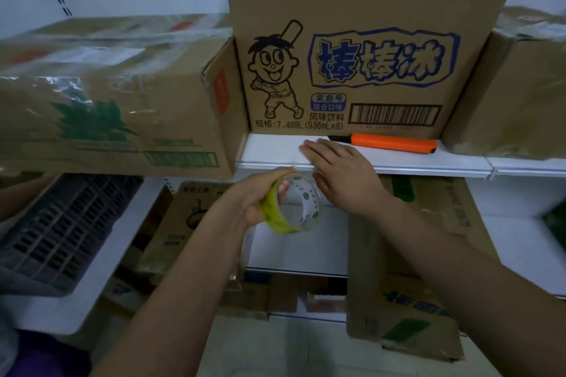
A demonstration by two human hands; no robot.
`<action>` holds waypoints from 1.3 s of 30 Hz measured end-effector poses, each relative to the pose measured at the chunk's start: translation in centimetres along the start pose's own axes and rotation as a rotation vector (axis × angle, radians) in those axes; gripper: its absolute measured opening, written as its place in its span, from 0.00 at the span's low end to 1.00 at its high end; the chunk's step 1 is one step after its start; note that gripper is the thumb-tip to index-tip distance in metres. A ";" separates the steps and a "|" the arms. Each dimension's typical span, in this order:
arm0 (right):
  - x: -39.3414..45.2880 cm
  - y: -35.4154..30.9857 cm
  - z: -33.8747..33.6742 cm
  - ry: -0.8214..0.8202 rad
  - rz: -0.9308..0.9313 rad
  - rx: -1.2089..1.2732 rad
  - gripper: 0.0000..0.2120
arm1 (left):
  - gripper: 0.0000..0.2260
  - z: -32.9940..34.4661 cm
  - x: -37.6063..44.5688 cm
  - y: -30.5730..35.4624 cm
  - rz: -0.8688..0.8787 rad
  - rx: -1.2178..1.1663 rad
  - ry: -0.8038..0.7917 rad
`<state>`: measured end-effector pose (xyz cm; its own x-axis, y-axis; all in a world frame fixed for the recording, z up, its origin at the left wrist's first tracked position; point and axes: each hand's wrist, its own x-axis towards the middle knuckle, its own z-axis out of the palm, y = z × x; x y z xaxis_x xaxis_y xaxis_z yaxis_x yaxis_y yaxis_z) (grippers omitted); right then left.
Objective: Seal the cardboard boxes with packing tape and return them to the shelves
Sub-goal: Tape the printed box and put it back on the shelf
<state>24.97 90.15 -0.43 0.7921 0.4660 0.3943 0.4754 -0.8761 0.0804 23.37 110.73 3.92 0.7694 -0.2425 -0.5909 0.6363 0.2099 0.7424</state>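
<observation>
A person stands facing white shelves stacked with cardboard boxes, seen from a camera on their head. The left hand (pixel 257 202) curls its fingers around a roll of packing tape (pixel 292 203), yellow-edged with a clear film, held just below the front edge of the middle shelf (pixel 361 162). The right hand (pixel 343 168) is flat, its fingers straight and together, hovering over or perhaps touching that front edge; the angle makes contact hard to judge.

On the shelf, directly behind the right hand, stands a tall printed box (pixel 346 49) with a cartoon boy and blue lettering. An orange utility knife (pixel 393 142) lies along the shelf between that box and the front edge. To the left, a wide box (pixel 116 95) wrapped in glossy tape overhangs the shelf's left end. A brown box (pixel 407 257) stands on the shelf below, at the right.

The tape roll looks light and rigid, easy to hold through its core or by the rim, though its film will be sticky and prone to folding on itself. The tall box probably carries some weight; gripping its lower corners with both hands would suit it best.
</observation>
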 end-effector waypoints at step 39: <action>-29.0 1.4 -11.1 0.451 1.330 0.593 0.10 | 0.21 4.4 -3.9 -7.3 0.884 1.670 -0.220</action>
<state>-1.59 74.01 -1.59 0.6284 -0.7672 0.1281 -0.2986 -0.3900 -0.8711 15.46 106.02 2.18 0.6933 -0.7204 0.0201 -0.6796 -0.6443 0.3509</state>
